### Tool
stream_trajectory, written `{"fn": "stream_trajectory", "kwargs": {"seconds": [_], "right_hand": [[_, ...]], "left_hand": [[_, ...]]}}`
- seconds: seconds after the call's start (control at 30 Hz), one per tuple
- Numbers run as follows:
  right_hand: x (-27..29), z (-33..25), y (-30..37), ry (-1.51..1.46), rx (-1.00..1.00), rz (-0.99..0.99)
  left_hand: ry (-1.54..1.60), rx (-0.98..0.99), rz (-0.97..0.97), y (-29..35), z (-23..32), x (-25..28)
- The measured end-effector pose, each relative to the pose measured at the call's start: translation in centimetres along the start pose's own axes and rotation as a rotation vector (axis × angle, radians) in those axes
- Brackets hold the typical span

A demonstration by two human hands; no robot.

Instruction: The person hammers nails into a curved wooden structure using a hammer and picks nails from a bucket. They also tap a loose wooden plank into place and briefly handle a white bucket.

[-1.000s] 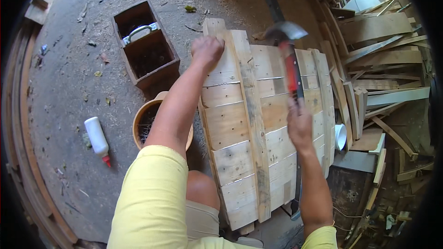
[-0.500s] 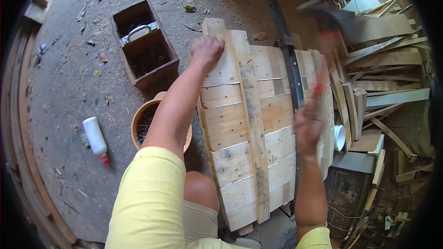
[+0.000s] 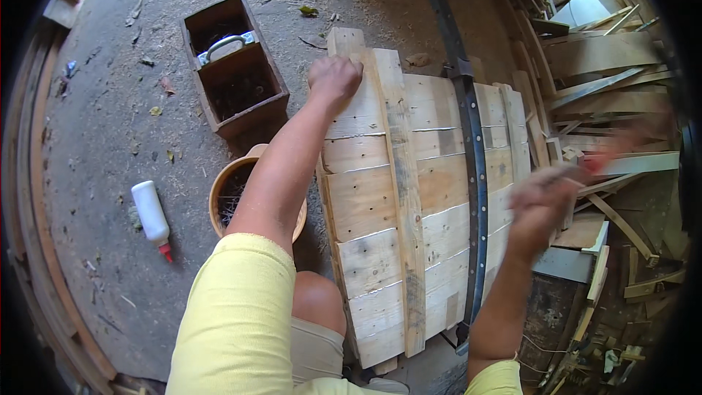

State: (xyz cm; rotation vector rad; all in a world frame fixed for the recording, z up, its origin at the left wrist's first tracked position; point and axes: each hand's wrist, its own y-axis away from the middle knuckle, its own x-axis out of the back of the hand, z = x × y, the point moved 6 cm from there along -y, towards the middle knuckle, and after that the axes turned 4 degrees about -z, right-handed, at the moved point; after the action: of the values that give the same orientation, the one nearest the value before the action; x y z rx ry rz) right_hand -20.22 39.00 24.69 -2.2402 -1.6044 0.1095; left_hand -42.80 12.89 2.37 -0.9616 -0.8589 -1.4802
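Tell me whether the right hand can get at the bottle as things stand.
Probably not easily: the right hand grips a blurred red tool, and the left arm lies between that hand and the bottle.

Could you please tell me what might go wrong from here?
The left hand is at the far left corner of the wooden panel, so a stray blow from the red-handled tool in the blurred right hand could hurt it.

A blow might also glance off the metal bar lying across the panel.

The tan bowl sits beside the left forearm and could be knocked over.
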Motion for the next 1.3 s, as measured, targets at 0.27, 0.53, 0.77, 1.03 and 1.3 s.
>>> {"fn": "stream_trajectory", "kwargs": {"seconds": [0.27, 0.53, 0.77, 1.03, 1.3], "right_hand": [[-0.4, 16.1, 5.2, 0.887, -0.256, -0.438], [-0.3, 1.2, -1.3, -0.162, 0.272, -0.047], [1.6, 16.3, 2.2, 0.627, -0.433, -0.368], [2.2, 6.0, 0.6, -0.216, 0.417, 0.03], [1.3, 9.8, -0.3, -0.09, -0.26, 0.026]], "left_hand": [[0.001, -0.05, 0.005, -0.2, 2.3, 0.9], [0.063, 0.005, 0.009, 0.1, 1.4, 0.3], [0.091, 0.104, -0.015, -0.1, 1.2, 0.2], [0.113, 0.06, -0.007, -0.3, 1.9, 0.2], [0.076, 0.053, 0.016, -0.4, 0.2, -0.5]]}}
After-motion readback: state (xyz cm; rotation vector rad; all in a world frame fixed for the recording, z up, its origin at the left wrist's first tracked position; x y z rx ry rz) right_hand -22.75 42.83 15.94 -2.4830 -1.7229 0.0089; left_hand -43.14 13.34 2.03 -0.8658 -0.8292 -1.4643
